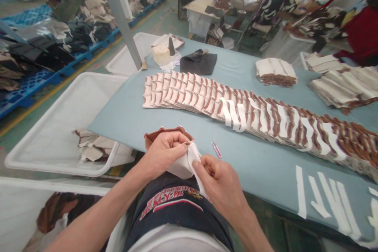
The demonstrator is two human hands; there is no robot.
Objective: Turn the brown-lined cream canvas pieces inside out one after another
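- Left hand (163, 155): fingers together, curled over the fabric piece (183, 166), clamped on it.
- Right hand (217, 184): thumb and fingers together, clamped on the piece's white edge.
- Fabric piece: white, with a brown layer showing at the top; held between both hands above the lap, near the table's front edge.
- Snips (216, 149): pink, on the table (254, 165), just beside the right hand.
- Row of pieces (236, 110): overlapped, running along the table beyond the hands; white strips show on part of it.
- Loose strips (333, 204): white, at the table's near right corner.
- Stacks (276, 71): white and brown, past the row.
- Black cloth (197, 64): at the far side, near a cream block (162, 55) with a dark cone on it.
- Bin (53, 141): white, left of the table, holding offcuts (94, 145).
- Co-worker (274, 4): patterned sleeve, at a far bench.
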